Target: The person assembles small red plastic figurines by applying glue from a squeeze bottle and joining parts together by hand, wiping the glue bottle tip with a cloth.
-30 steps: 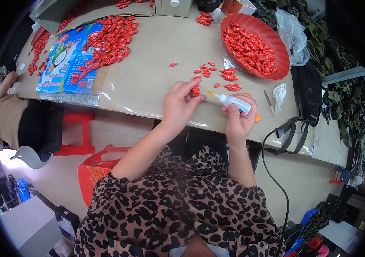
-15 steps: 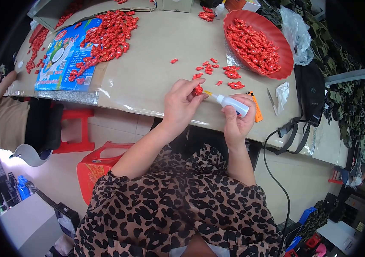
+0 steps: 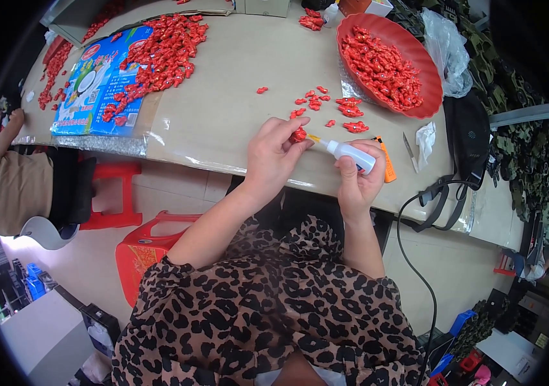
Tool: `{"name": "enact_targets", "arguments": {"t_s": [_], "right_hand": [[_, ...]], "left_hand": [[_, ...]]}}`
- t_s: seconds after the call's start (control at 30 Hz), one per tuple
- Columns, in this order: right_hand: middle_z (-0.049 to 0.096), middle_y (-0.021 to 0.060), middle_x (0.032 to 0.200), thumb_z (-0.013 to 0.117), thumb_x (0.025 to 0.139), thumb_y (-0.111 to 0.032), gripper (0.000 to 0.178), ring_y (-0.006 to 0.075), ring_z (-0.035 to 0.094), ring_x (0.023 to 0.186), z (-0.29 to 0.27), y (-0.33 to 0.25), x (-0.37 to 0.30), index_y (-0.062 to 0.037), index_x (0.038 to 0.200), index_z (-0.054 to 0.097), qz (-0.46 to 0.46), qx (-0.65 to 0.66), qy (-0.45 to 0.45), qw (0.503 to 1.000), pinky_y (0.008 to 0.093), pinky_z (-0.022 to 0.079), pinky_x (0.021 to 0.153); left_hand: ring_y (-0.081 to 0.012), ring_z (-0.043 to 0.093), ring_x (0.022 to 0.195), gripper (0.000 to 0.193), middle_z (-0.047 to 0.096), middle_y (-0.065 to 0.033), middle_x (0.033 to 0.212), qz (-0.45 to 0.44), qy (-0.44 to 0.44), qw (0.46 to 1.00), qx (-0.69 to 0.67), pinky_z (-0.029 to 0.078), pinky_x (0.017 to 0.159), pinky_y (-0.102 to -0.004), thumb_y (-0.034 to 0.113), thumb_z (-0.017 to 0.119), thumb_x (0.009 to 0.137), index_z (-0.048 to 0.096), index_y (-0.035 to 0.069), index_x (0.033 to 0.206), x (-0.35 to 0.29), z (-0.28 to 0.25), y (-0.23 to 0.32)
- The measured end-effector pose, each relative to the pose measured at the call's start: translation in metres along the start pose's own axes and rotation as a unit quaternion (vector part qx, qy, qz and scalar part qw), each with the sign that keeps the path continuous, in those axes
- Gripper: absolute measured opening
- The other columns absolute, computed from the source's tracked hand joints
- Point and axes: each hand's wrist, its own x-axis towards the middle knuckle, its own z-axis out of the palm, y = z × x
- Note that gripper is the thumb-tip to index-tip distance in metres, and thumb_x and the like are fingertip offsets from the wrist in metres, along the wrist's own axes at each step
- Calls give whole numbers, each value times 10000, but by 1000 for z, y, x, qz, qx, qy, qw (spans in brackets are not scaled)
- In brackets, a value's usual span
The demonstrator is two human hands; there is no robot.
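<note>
Between the thumb and fingers of my left hand (image 3: 270, 156) is a small red plastic piece (image 3: 298, 134); its exact kind is too small to make out. My right hand (image 3: 359, 180) grips a white squeeze bottle (image 3: 350, 156), tilted so that its thin yellowish nozzle (image 3: 314, 138) points left. The nozzle's tip is at the red piece or right beside it; I cannot tell whether they touch. Just beyond my hands, several loose red pieces (image 3: 314, 101) lie on the table (image 3: 249, 58), with small clusters (image 3: 350, 110) of them to the right.
A scalloped red bowl (image 3: 434, 96) full of red pieces stands far right. Left, a red heap (image 3: 165, 58) covers part of a blue printed sheet (image 3: 84, 109). An orange strip (image 3: 388, 168), a knife (image 3: 409, 149), tissue (image 3: 425, 143) and a black bag (image 3: 467, 141) lie right. Another person (image 3: 17, 180) sits left.
My right hand and the bottle have shifted very slightly to the right. My left hand stays put with the red piece. The other person's arm at the left has moved a little.
</note>
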Motion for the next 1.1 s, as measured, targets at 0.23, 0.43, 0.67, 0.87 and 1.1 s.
{"name": "enact_targets", "arguments": {"t_s": [0.23,0.43,0.67,0.87,1.1], "right_hand": [[444,89,911,559,788,-130,239,90,473,648,2,-1,0,-12,932,408,-5,2,-2,1000,196,399,580],[444,87,902,553,792,-130,234,88,470,646,2,0,1,-10,930,406,-5,-3,4,1000,194,396,572],[444,91,890,559,784,-105,220,88,452,660,2,-3,0,-3,913,413,5,2,4,1000,189,383,570],[449,96,879,570,772,-82,213,93,443,673,2,-1,0,3,901,423,3,10,5,1000,186,375,572],[484,94,883,516,814,-144,193,124,455,636,-1,-5,9,-15,929,430,105,235,77,963,229,368,562]], "left_hand": [[-46,410,546,355,450,0,688,2,0,1000,1,366,494,-174,-26,650,644,584,63,981,0,0,-1],[-93,466,553,333,477,-41,711,-3,-9,1000,14,414,519,-208,2,652,645,575,56,964,1,-2,1],[-43,404,535,365,436,2,681,-3,2,1000,15,363,492,-171,-20,650,646,576,58,994,1,-1,0],[-94,447,541,359,470,-38,697,-9,-1,1000,18,401,509,-212,-7,652,640,563,51,983,1,-1,0],[-60,447,583,362,491,-16,725,-70,-17,992,-102,407,528,-200,3,644,673,496,19,1003,2,-1,-5]]}}
